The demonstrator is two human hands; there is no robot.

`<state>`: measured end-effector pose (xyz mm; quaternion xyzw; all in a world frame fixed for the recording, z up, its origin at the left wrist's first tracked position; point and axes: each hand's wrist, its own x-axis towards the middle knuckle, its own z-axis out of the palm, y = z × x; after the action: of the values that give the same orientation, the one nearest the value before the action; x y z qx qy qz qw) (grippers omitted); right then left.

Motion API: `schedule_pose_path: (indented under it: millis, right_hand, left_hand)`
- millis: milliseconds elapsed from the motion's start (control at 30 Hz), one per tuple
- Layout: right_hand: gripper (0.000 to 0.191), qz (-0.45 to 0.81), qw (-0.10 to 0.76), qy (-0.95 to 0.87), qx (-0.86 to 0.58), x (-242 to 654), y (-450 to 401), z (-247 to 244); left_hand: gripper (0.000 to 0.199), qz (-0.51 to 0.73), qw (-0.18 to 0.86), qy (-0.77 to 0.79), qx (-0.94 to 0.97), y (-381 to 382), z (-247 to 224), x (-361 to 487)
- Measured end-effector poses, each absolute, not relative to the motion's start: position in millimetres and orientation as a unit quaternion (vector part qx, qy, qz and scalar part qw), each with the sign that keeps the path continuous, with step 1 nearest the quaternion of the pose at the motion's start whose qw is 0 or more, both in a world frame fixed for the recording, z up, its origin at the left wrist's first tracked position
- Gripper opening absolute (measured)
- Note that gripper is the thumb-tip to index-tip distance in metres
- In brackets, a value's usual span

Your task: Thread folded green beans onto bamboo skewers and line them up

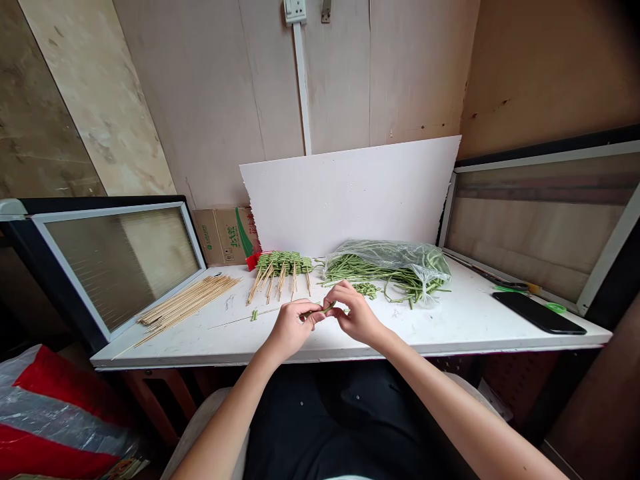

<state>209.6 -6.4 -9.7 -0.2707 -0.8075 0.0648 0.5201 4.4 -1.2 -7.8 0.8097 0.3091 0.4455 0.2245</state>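
Note:
My left hand (299,325) and my right hand (354,312) meet above the front of the white table, fingers pinched together. Between them runs a green bean (329,308), gripped by both hands; its ends are partly hidden by my fingers. Left of my left hand, a thin skewer (233,323) lies on the table, with short cut bean pieces (254,315) beside it. Behind my hands is a pile of skewered bean pieces (285,262), sticks pointing toward me. A small heap of cut beans (367,290) lies just beyond my right hand.
Bare bamboo skewers (193,300) lie spread at the left. A clear plastic bag (390,252) of long beans (370,268) rests at the back right. A black phone (537,312) and scissors (515,285) lie far right. A white board (350,193) and a cardboard box (225,233) stand behind.

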Motion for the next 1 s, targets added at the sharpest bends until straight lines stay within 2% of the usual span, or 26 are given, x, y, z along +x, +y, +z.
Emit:
schedule_pose_path:
  millis: [133,433,667,800,900,1000]
  right_hand:
    - [0.022,0.101,0.527,-0.797,-0.277,209,-7,-10]
    - [0.01,0.2,0.527,-0.779,-0.275,211,-3,-14]
    - [0.031,0.307,0.542,-0.747,-0.232,206,3,-23]
    - [0.036,0.386,0.569,-0.69,-0.226,216,14,-25]
    - [0.037,0.336,0.594,-0.669,-0.294,240,28,-27]
    - [0.039,0.235,0.557,-0.692,-0.394,268,47,-39]
  left_hand:
    - [0.021,0.491,0.196,0.289,0.798,-4,-15,13]
    - [0.028,0.487,0.31,0.262,0.773,8,-30,13]
    - [0.034,0.477,0.399,0.232,0.748,14,-33,13]
    - [0.041,0.477,0.461,0.232,0.711,17,-30,8]
    - [0.047,0.472,0.477,0.261,0.694,23,-30,0]
    - [0.052,0.471,0.45,0.304,0.696,30,-31,-5]
